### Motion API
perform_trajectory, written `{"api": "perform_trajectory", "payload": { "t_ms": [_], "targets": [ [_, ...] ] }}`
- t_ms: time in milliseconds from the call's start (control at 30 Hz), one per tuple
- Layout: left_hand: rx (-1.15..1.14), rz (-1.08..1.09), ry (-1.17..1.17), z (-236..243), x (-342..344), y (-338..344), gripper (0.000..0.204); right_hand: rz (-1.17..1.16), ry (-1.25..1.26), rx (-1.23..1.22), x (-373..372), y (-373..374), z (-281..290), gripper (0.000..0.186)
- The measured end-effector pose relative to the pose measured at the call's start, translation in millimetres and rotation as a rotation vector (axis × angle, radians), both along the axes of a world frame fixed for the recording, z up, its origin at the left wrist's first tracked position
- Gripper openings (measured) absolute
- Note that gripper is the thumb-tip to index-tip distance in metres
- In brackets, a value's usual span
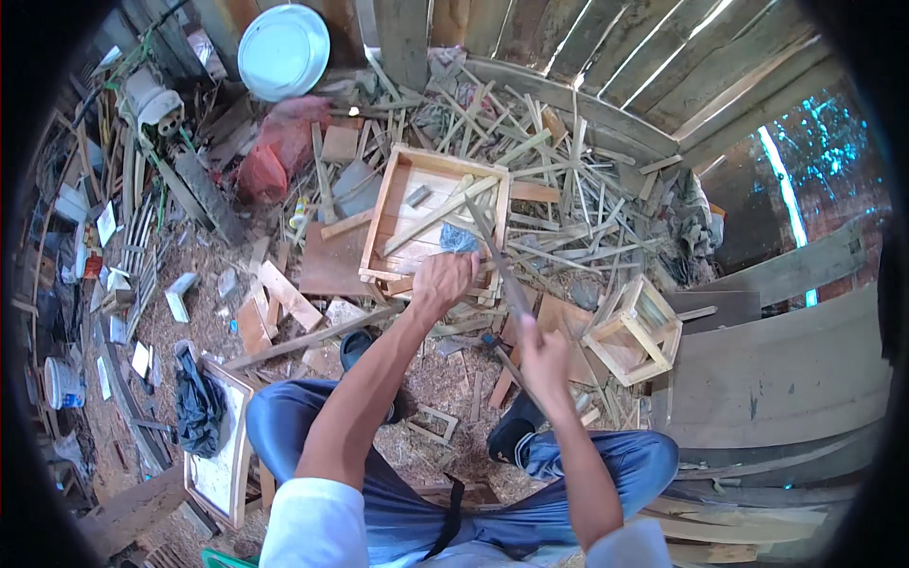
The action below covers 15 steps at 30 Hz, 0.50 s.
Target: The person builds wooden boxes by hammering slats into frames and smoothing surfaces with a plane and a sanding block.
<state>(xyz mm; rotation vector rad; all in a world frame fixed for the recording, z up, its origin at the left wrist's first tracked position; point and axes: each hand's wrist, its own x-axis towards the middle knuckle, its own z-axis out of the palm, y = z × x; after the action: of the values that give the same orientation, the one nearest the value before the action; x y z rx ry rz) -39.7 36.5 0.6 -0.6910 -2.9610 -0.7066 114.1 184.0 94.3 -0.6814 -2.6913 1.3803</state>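
Note:
My left hand (pixel 443 282) is at the front edge of a square wooden crate (pixel 384 204), its fingers curled over something hidden beneath them, beside a small blue plastic bag (pixel 457 237) in the crate. In my right hand (pixel 544 364) is the handle of a long, narrow blade (pixel 505 270), apparently a saw, which slants up to the crate's right side. Loose wooden strips (pixel 426 213) and a small grey block (pixel 417 195) lie inside the crate. A dark tool (pixel 491 341) with a handle lies just left of my right hand.
Scrap sticks (pixel 568 189) are heaped behind and right of the crate, near a small wooden frame box (pixel 634 331). A white basin (pixel 283 52) and red plastic (pixel 270 161) are behind. A framed board (pixel 218 478) with black cloth (pixel 199 412) lies left; plank walls (pixel 720 57) surround the back.

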Motion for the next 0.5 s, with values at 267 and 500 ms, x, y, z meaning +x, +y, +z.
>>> {"api": "perform_trajectory", "payload": {
  "t_ms": [267, 500],
  "targets": [
    [-0.059, 0.037, -0.099, -2.4, -13.7, -5.4, 0.048, 0.046, 0.139, -0.12, -0.8, 19.8, -82.9, 0.064],
    [-0.057, 0.056, 0.04, -10.2, -13.8, -8.2, 0.055, 0.011, 0.074, -0.191, 12.0, 8.6, -103.1, 0.061]
  ]
}}
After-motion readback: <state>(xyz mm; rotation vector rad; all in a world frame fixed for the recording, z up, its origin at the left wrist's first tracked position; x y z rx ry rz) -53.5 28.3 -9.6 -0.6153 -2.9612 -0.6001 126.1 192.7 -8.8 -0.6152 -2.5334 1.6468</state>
